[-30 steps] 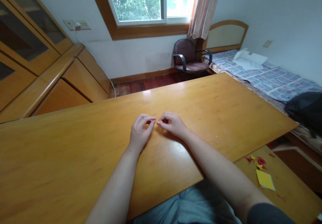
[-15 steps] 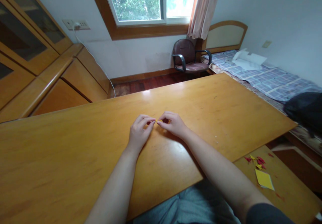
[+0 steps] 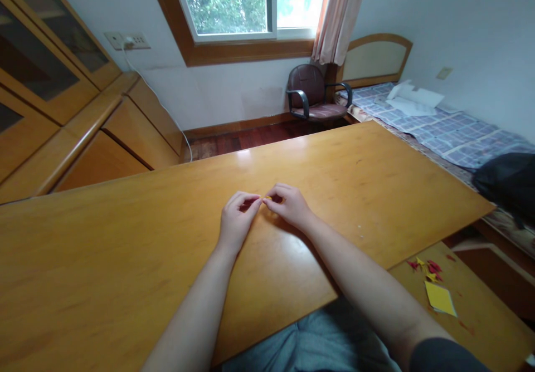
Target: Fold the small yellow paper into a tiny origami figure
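Grip closed: left hand (image 3: 237, 219) and right hand (image 3: 290, 206) pinch a small yellow piece (image 3: 268, 197) between them, mostly hidden, shape unreadable. Above mid-bench (image 3: 125, 244); contact unclear. Widest room leftward; near edge meets grey trousers (image 3: 298, 341). Black bag (image 3: 507, 184) cut off at right.

The side table (image 3: 489, 319) bears a yellow sheet (image 3: 441, 298) (red and yellow pieces (image 3: 433, 266) nearby).

Bright window (image 3: 228, 4), maroon chair (image 3: 307, 88)
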Tool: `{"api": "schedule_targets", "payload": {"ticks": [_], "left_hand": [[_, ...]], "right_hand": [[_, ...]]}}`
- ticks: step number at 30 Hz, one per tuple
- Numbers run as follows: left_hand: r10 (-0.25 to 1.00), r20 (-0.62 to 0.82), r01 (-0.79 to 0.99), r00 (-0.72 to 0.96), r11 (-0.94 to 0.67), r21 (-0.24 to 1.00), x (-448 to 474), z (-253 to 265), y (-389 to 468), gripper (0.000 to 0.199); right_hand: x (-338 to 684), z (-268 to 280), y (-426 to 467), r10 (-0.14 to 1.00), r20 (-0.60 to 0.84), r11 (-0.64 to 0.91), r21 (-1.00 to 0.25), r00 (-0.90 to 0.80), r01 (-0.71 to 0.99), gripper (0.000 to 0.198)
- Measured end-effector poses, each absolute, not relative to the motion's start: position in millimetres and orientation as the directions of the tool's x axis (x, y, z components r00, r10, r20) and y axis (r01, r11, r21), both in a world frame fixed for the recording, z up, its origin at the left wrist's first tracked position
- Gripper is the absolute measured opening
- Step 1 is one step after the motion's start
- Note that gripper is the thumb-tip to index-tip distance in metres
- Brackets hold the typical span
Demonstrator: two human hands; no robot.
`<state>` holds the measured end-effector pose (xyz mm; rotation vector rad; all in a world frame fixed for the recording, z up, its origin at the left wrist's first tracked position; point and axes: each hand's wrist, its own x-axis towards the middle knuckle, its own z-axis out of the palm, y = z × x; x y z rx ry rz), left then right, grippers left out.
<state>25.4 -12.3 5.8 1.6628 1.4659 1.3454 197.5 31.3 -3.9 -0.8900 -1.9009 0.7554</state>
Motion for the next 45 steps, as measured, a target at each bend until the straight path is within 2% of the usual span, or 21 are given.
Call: {"api": "schedule_targets", "payload": {"ticks": [9, 15, 19, 22, 27, 32, 35, 38, 41, 45], "left_hand": [[0.962, 0.244, 0.435, -0.125, -0.168, 0.885, 21, 0, -8, 0.019], [0.952, 0.298, 0.561, -0.073, -0.208, 0.801, 19, -2, -9, 0.017], [0.964, 0.256, 0.518, -0.066, -0.186, 0.835, 19, -2, -8, 0.017], [0.980, 0.176, 0.413, -0.095, -0.122, 0.903, 20, -3, -8, 0.019], [0.989, 0.093, 0.189, -0.116, -0.070, 0.980, 25, -5, -8, 0.023], [0.977, 0.073, 0.040, -0.201, -0.066, 0.997, 24, -10, -5, 0.028], [0.971, 0.096, 0.075, -0.219, -0.081, 0.994, 23, -12, -5, 0.027], [0.970, 0.152, 0.156, -0.190, -0.123, 0.980, 23, -10, -6, 0.026], [0.972, 0.193, 0.204, -0.133, -0.163, 0.965, 25, -6, -8, 0.023], [0.969, 0.225, 0.267, -0.104, -0.191, 0.945, 25, -2, -8, 0.021]], "right_hand": [[197, -9, 30, 0.735, 0.537, 0.677, -0.615, -0.414, 0.405, 0.013], [195, -7, 28, 0.695, 0.536, 0.716, -0.462, -0.479, 0.523, 0.016], [194, -8, 27, 0.691, 0.523, 0.720, -0.433, -0.499, 0.543, 0.017], [193, -8, 27, 0.718, 0.510, 0.696, -0.502, -0.473, 0.514, 0.017], [192, -7, 30, 0.834, 0.436, 0.545, -0.749, -0.338, 0.377, 0.014], [192, -7, 33, 0.935, 0.213, 0.268, -0.948, -0.284, 0.170, 0.023], [191, -9, 34, 0.947, 0.080, 0.095, -0.995, -0.312, 0.033, 0.030], [190, -10, 34, 0.938, 0.016, 0.013, -1.000, -0.347, -0.011, 0.035], [190, -9, 33, 0.932, 0.013, 0.018, -1.000, -0.363, 0.011, 0.037], [191, -7, 32, 0.917, 0.095, 0.148, -0.983, -0.386, 0.111, 0.032]]}}
